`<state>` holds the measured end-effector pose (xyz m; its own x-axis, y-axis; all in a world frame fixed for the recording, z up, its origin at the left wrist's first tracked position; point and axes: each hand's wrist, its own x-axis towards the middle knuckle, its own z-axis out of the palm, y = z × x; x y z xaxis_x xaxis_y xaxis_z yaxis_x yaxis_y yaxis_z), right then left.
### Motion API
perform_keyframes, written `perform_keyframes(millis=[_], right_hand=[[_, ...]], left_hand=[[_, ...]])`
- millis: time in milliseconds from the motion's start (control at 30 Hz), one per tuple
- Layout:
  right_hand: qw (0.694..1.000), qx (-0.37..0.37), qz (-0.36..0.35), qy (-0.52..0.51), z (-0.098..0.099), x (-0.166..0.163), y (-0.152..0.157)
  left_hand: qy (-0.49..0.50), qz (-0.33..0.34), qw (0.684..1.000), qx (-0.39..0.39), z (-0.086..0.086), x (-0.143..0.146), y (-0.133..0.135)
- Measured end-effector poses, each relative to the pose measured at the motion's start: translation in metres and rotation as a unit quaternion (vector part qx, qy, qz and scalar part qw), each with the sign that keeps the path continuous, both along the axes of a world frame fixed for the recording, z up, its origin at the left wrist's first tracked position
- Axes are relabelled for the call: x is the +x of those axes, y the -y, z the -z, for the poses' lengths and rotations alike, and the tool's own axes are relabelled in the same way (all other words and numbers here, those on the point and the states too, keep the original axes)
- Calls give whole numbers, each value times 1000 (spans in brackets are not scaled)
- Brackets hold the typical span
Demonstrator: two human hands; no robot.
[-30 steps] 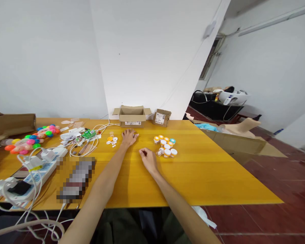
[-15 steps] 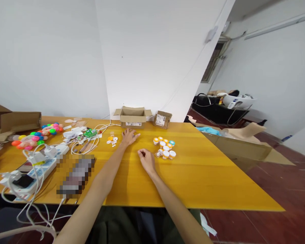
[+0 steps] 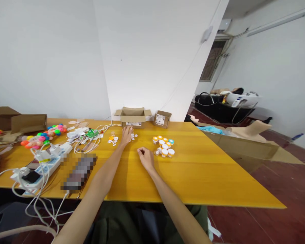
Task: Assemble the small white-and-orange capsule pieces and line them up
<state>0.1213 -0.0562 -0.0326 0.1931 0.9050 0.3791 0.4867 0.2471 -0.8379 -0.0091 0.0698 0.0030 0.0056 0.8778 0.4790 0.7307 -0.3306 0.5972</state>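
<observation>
My left hand [image 3: 126, 136] lies low over the table in front of the open cardboard box [image 3: 133, 123], its fingers stretched out. Small white plastic pieces [image 3: 134, 136] lie just right of its fingers. More white wheel-like pieces [image 3: 113, 141], one of them orange, sit a little to its left. Closer to me, my right hand [image 3: 145, 158] rests on the table with its fingers curled closed; whatever they may hold is hidden. To its right stands a cluster of small clear containers with white-topped orange lids [image 3: 164, 146], one lid teal [image 3: 171, 141].
A smaller carton [image 3: 162, 119] stands by the wall. Leftward are cables, a green circuit board [image 3: 92, 133], colourful balls [image 3: 37, 139], a power strip [image 3: 49, 166] and a blurred-out device [image 3: 78, 173]. A large carton [image 3: 234, 149] stands beyond the table's right edge.
My left hand has shifted slightly, and small white pieces now show beside its fingers. My right hand stays curled in about the same place. The view has turned slightly left.
</observation>
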Motion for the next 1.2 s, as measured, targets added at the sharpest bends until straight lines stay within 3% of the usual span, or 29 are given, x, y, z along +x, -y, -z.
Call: perform_keyframes(millis=[300, 667, 867, 1200], right_hand=[[1000, -6, 3, 15, -5, -1, 1], [999, -49, -8, 23, -12, 0, 0], [998, -48, -20, 35, -10, 4, 0], [997, -53, -26, 43, -9, 5, 2]], left_hand=[[58, -14, 998, -7, -2, -5, 8], [-46, 10, 999, 11, 14, -9, 50], [-78, -4, 996, -40, 22, -10, 52], [-82, -11, 994, -68, 17, -5, 55]])
